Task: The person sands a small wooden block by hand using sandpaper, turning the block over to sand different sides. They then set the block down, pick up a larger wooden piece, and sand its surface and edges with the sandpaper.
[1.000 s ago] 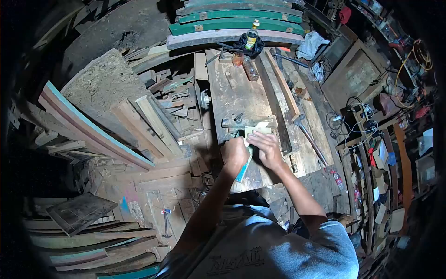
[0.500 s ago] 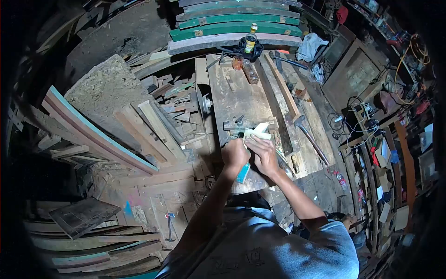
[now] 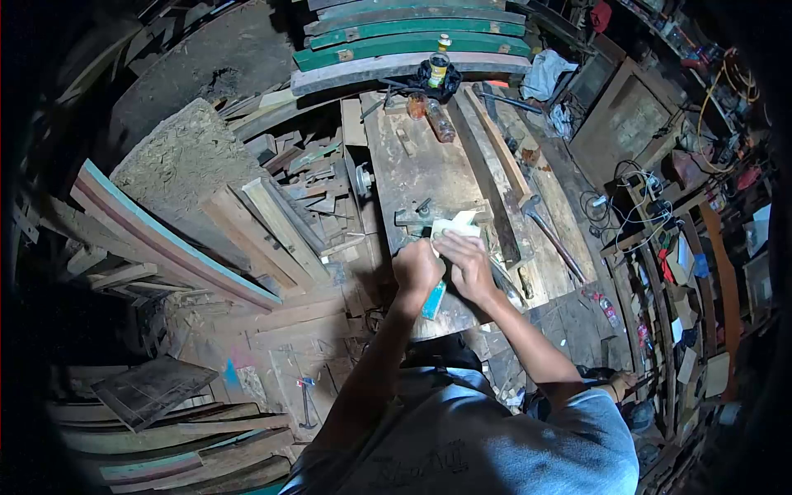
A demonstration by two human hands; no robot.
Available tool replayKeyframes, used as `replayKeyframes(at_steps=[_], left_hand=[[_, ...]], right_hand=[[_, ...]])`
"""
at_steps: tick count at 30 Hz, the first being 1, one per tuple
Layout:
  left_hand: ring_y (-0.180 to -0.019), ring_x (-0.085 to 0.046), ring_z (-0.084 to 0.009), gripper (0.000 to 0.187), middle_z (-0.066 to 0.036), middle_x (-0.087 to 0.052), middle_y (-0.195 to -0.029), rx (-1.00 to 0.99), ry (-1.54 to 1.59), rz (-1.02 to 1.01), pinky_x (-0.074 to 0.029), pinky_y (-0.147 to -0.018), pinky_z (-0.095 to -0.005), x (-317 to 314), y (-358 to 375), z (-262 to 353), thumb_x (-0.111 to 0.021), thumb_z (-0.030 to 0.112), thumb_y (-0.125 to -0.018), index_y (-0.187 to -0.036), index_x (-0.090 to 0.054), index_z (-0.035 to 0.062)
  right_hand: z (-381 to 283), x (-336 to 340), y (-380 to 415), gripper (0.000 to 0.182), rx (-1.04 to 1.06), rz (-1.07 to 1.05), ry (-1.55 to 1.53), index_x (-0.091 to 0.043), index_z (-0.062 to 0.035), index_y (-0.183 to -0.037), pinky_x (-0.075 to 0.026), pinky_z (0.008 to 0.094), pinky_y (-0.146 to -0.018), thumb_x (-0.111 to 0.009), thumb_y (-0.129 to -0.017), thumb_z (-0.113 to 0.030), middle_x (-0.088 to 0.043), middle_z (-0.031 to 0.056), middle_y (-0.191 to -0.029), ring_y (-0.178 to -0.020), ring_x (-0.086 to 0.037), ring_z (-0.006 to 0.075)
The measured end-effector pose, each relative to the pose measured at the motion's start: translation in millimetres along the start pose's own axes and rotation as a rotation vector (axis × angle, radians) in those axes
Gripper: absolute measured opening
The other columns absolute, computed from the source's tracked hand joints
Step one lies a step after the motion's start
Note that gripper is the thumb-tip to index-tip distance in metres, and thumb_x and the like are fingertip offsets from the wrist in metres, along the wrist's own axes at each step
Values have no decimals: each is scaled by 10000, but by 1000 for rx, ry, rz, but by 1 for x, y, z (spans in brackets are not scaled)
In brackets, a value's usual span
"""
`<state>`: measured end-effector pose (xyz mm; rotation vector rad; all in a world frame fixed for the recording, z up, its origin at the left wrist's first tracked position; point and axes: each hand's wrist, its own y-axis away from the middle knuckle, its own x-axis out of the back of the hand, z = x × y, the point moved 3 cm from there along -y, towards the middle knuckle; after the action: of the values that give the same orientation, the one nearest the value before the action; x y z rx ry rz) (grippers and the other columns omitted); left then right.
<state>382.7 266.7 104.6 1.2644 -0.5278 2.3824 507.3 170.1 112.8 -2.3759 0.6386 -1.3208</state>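
My left hand [image 3: 418, 268] is closed in a fist over the near end of the workbench [image 3: 412, 181]; what lies inside its fingers is hidden. Close beside it, my right hand [image 3: 466, 262] has its fingers wrapped over a pale, light-coloured wooden piece [image 3: 455, 224]. Below the hands, a blue-painted strip [image 3: 433, 302] shows between my wrists. Just beyond them, a wooden block [image 3: 412, 217] with a small dark fitting sits across the bench. To the right rests a long-handled hammer [image 3: 554, 235].
Glass jars [image 3: 440, 125] and a yellow-labelled bottle [image 3: 438, 70] stand at the bench's far end. Curved green beams [image 3: 412, 37] are stacked behind. Offcuts [image 3: 318, 194] and leaning boards [image 3: 285, 231] crowd the left. Another hammer [image 3: 307, 404] is on the floor; cables [image 3: 639, 198] hang right.
The view has shifted slightly. Both hands stay together on the pale piece's near side, with little visible movement; less of the piece's far tip stands out.
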Motion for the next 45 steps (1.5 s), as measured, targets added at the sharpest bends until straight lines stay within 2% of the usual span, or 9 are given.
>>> replayKeyframes(at_steps=[6, 10, 14, 18, 22, 24, 36, 39, 45], left_hand=[[-837, -796, -464, 114, -264, -783, -860, 29, -10, -68, -636, -770, -568, 0, 5, 1, -728, 120, -822, -827, -803, 33], [-868, -801, -465, 129, -265, -793, -892, 86, -19, -125, -635, -790, -568, 5, 0, 5, -730, 122, -832, -861, -820, 34], [-911, -804, -467, 156, -264, -802, -923, 79, 1, -124, -634, -826, -571, -4, 3, -1, -717, 118, -852, -903, -835, 31], [-927, -801, -475, 202, -284, -797, -943, 132, -27, -195, -638, -853, -562, 5, -3, 4, -761, 146, -813, -943, -847, 19], [-948, -801, -470, 212, -290, -796, -958, 137, 1, -182, -639, -877, -551, 6, 1, 4, -774, 152, -792, -938, -854, 20], [-939, -799, -471, 228, -283, -797, -951, 139, -5, -198, -635, -860, -558, 7, -5, 3, -773, 146, -787, -959, -850, 18], [-680, -714, -461, 127, -198, -688, -718, -172, -21, 276, -564, -637, -602, -18, 9, -7, -678, 132, -871, -756, -674, 79], [-668, -713, -456, 129, -197, -687, -715, -205, 43, 383, -562, -626, -597, -13, 11, -9, -680, 133, -869, -752, -673, 77], [-745, -756, -481, 137, -251, -746, -799, -78, -6, 116, -597, -692, -606, -8, 8, -1, -680, 128, -859, -772, -738, 39]], right_hand=[[19, 2, -12, 539, -125, 168, 61, -850, -74, -1224, -467, 482, -1146, -554, -810, 101, -813, 137, -1314, -1386, -698, 334], [20, 2, -2, 579, 61, -77, -83, -837, -75, -1256, -473, 467, -1150, -555, -780, 99, -810, 150, -1317, -1370, -709, 330], [23, -2, -12, 567, -126, 162, -3, -842, -72, -1240, -461, 460, -1183, -567, -770, 86, -813, 170, -1295, -1353, -719, 333], [23, 14, -7, 595, 89, -109, -100, -841, -76, -1249, -482, 452, -1145, -548, -762, 101, -815, 135, -1313, -1367, -716, 295], [36, 6, -16, 549, -73, 149, -20, -846, -53, -1220, -485, 470, -1171, -566, -776, 107, -810, 164, -1308, -1366, -712, 321], [7, 10, -8, 553, 49, -58, -71, -837, -17, -1223, -474, 457, -1178, -532, -781, 112, -811, 173, -1304, -1362, -715, 337], [30, 13, -25, 547, -131, 57, 7, -828, -22, -1248, -476, 481, -1176, -563, -789, 112, -807, 166, -1316, -1374, -707, 334], [4, 1, -8, 580, 53, -62, -34, -832, -67, -1271, -479, 441, -1158, -589, -771, 98, -801, 148, -1345, -1392, -698, 310], [33, 10, -11, 603, -69, 57, 11, -836, -59, -1271, -487, 463, -1184, -574, -759, 124, -804, 160, -1332, -1392, -697, 317]])
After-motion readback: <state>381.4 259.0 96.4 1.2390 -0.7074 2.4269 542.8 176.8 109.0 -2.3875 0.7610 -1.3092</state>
